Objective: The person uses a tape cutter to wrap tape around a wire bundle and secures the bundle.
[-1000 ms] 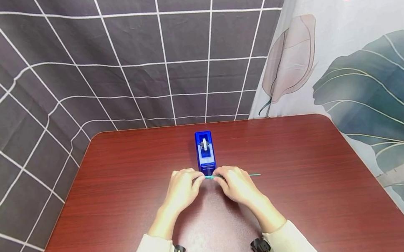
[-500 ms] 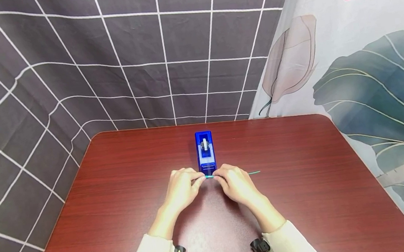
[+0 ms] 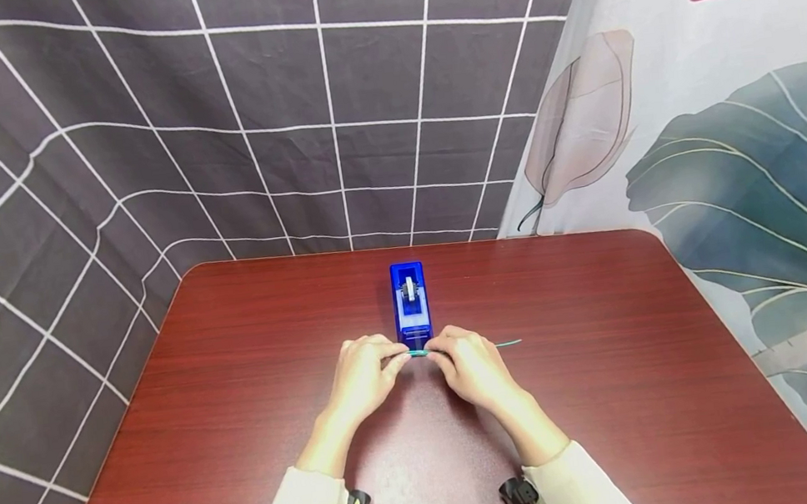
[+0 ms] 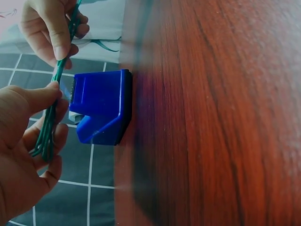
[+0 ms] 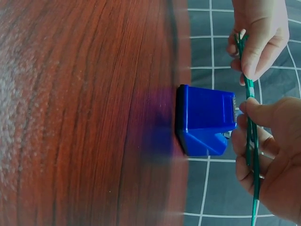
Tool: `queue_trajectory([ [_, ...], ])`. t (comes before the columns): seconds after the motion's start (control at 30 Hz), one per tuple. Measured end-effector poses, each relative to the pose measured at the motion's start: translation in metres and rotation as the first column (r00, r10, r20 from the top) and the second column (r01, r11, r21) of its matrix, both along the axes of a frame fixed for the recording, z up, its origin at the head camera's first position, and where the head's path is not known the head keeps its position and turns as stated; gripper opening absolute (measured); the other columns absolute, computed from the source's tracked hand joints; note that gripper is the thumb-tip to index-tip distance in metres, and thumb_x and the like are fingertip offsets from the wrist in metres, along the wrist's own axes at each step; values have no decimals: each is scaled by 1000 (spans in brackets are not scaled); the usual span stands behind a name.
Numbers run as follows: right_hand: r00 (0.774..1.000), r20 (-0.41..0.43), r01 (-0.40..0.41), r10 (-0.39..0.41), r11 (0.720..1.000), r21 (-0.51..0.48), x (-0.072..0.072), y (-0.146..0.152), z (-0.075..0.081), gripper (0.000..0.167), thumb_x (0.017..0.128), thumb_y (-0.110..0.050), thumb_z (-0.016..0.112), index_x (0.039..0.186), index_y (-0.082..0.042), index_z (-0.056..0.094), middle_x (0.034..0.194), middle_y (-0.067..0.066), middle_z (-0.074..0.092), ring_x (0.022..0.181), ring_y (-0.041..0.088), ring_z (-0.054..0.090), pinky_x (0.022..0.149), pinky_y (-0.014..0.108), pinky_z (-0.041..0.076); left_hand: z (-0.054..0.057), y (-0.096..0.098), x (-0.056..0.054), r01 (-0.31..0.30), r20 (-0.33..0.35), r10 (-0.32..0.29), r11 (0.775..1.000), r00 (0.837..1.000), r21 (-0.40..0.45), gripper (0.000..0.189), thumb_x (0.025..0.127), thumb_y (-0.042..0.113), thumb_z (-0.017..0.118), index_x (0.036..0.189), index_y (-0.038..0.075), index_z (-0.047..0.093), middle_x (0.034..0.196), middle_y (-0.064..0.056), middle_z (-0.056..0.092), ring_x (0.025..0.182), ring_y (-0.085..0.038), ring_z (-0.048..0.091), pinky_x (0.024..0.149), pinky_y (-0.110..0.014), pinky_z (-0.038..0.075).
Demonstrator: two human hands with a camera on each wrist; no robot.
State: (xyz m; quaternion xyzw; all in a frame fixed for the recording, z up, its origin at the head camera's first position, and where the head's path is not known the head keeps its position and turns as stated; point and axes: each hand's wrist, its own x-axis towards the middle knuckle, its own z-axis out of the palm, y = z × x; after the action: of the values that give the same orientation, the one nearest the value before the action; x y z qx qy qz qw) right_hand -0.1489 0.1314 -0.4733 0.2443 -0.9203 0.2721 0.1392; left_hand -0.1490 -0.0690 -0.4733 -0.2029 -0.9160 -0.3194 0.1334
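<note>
Both hands hold a folded bundle of thin green wire, stretched sideways just in front of a blue tape dispenser. My left hand pinches it between thumb and fingers, with the looped ends hanging past the palm in the left wrist view. Close beside it, my right hand pinches the same bundle, and one longer strand sticks out to the right. Between the two thumbs, a short pale, shiny patch shows on the wire. A roll of tape sits inside the dispenser, whose toothed cutter faces the hands.
The dispenser stands on a red-brown wooden table, near its back half. Behind it hangs a dark grey curtain with white grid lines. A white curtain with leaf prints hangs on the right.
The wire's free right end has risen slightly. Both hands keep their pinch and stay almost in the same place; the dispenser has not moved.
</note>
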Motion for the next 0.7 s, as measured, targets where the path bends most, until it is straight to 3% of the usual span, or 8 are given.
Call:
queue_trajectory([
  [0.5,999,-31,17,-17,1000,-13,-2,0,0,9,84,-9,81,91,-13,77,85,-4,66,71,16,66,62,39,54,-1,2,-1,-12,-20,13,999,1000,49,9,85,15,81,94,13,82,84,5,73,82,-15,68,76,-39,43],
  [0.7,1000,28,11,-12,1000,27,-2,-1,2,7,92,-14,74,97,-11,77,88,-2,68,74,16,66,65,40,54,-2,1,-1,-17,-28,19,999,999,49,9,84,15,82,93,13,82,84,5,72,81,-15,68,75,-38,44],
])
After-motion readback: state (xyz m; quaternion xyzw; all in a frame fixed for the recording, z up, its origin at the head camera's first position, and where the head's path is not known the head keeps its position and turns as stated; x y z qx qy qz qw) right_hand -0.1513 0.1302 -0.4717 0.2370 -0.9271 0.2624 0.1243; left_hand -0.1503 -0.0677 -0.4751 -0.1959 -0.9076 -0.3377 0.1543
